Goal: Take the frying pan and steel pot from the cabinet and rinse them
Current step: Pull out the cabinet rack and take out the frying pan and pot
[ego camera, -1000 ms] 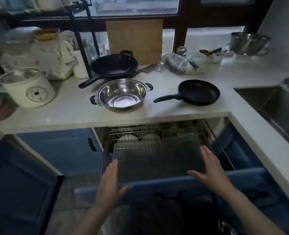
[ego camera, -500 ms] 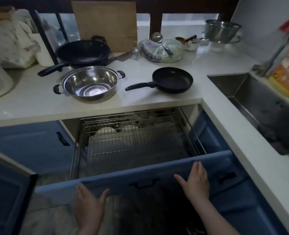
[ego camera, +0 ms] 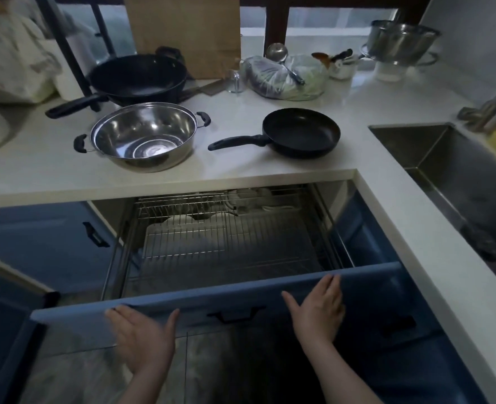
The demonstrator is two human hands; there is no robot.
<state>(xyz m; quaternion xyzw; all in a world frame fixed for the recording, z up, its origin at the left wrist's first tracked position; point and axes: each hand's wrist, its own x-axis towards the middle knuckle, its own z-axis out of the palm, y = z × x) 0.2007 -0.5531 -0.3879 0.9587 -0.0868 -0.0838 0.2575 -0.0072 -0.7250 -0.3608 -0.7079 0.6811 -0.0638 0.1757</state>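
Observation:
A black frying pan (ego camera: 302, 132) rests on the white counter (ego camera: 241, 167), its handle pointing left. To its left stands a steel pot (ego camera: 143, 137) with two black side handles. Below the counter a blue cabinet drawer (ego camera: 241, 290) is pulled out, showing a wire rack (ego camera: 223, 246) with white dishes at the back. My left hand (ego camera: 143, 336) lies flat against the drawer front, left of its black handle. My right hand (ego camera: 318, 307) presses flat on the front just right of that handle. Both hands hold nothing.
A black wok (ego camera: 137, 78) and a wooden board (ego camera: 185, 33) stand behind the pot. A bagged bundle of greens (ego camera: 284, 78) and a steel colander (ego camera: 401, 42) sit at the back right. The steel sink (ego camera: 456, 182) is at the right. An open blue door (ego camera: 5, 339) is at lower left.
Both hands came off the rack's top and dropped onto the drawer's blue front. The drawer front has moved inward a little, and the view has shifted right and closer.

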